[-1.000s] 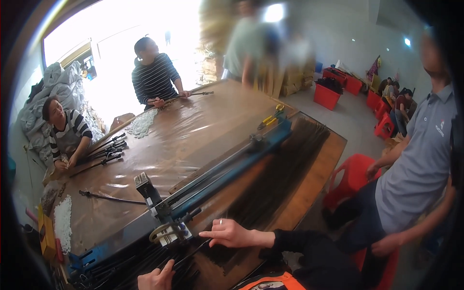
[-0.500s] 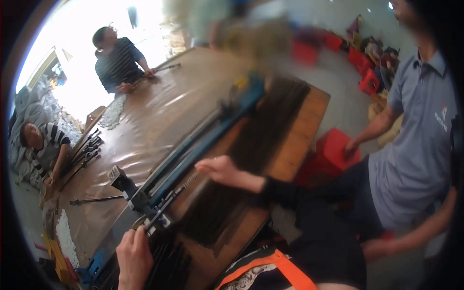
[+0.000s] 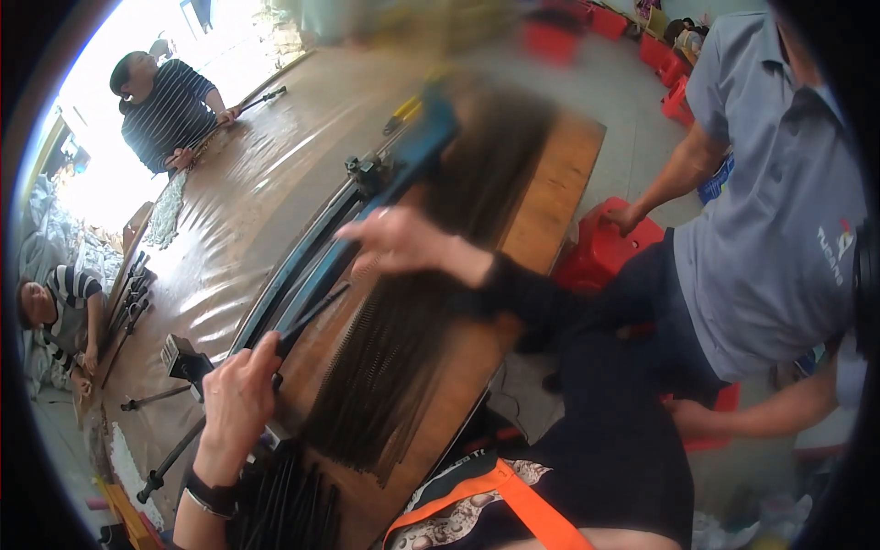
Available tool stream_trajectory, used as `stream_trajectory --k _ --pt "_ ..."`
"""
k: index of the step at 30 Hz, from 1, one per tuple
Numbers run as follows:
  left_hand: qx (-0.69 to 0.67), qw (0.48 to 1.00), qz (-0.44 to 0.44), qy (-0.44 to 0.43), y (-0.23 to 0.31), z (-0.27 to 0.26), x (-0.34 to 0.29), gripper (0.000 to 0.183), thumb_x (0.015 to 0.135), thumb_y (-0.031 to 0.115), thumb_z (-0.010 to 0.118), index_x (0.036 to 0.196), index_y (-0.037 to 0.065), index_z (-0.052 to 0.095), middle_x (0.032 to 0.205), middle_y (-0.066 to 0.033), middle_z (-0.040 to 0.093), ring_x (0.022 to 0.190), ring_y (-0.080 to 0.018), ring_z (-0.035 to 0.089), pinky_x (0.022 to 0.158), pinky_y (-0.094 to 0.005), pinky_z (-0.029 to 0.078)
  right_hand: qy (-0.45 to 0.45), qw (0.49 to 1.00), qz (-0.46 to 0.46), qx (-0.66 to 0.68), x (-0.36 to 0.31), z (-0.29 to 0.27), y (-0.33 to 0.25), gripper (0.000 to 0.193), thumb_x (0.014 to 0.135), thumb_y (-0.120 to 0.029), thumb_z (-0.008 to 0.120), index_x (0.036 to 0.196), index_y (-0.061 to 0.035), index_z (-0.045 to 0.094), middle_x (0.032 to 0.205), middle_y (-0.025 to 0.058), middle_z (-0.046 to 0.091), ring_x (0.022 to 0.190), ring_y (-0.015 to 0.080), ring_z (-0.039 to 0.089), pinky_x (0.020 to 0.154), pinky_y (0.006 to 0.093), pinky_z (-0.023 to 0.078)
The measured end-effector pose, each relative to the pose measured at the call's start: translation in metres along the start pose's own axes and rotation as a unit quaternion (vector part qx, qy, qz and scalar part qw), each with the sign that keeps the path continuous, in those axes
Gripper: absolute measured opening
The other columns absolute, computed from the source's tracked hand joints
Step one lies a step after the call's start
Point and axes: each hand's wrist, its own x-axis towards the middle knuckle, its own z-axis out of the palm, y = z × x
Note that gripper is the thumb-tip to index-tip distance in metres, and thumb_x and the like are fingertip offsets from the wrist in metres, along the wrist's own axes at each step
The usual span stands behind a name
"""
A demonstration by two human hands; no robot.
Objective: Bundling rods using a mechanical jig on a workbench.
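Note:
My left hand [image 3: 240, 394] is closed near the near end of a long blue bench fixture [image 3: 316, 266]. A thin dark rod [image 3: 316, 310] runs from its fingertips toward the upper right, alongside the fixture. Over the fixture's middle is my right hand [image 3: 399, 240], slightly blurred, with its fingers stretched out to the left. Something coiled shows faintly below those fingers; whether they touch it I cannot tell. A black clamp block [image 3: 186, 359] stands beside my left hand, partly hidden by it. Farther along sits a small metal slide [image 3: 367, 172].
Long dark coil springs [image 3: 367, 385] lie in rows on the wooden table [image 3: 564, 179]. Black rods [image 3: 286, 500] are bundled below my left wrist. A co-worker in grey [image 3: 770, 183] stands close at right, one hand on a red stool [image 3: 610, 243]. Two people sit across the table.
My left hand has moved up along the fixture, over the clamp block. My right hand has moved farther up the fixture with its fingers stretched out. The whole view has shifted.

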Motion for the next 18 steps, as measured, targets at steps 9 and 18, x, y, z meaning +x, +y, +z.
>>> stream_trajectory --k 9,18 --pt "-0.06 0.998 0.006 0.021 0.004 0.012 0.01 0.03 0.087 0.007 0.061 0.117 0.01 0.058 0.076 -0.0138 0.058 0.07 -0.0342 0.062 0.059 -0.0435 0.05 0.096 0.979 -0.036 -0.174 -0.013 -0.037 0.005 0.021 0.083 -0.023 0.072 0.101 -0.0128 0.07 0.067 0.0053 0.062 0.06 0.0237 0.06 0.056 0.0357 0.052" --pt "0.036 0.996 -0.071 0.044 -0.016 -0.016 -0.05 0.027 0.088 0.008 0.06 0.115 0.009 0.056 0.075 -0.0128 0.057 0.07 -0.0337 0.062 0.057 -0.0437 0.05 0.062 0.976 0.076 -0.194 0.009 0.05 -0.016 0.031 0.081 -0.018 0.075 0.11 -0.0114 0.068 0.072 0.0106 0.062 0.061 0.0262 0.06 0.056 0.0359 0.05"
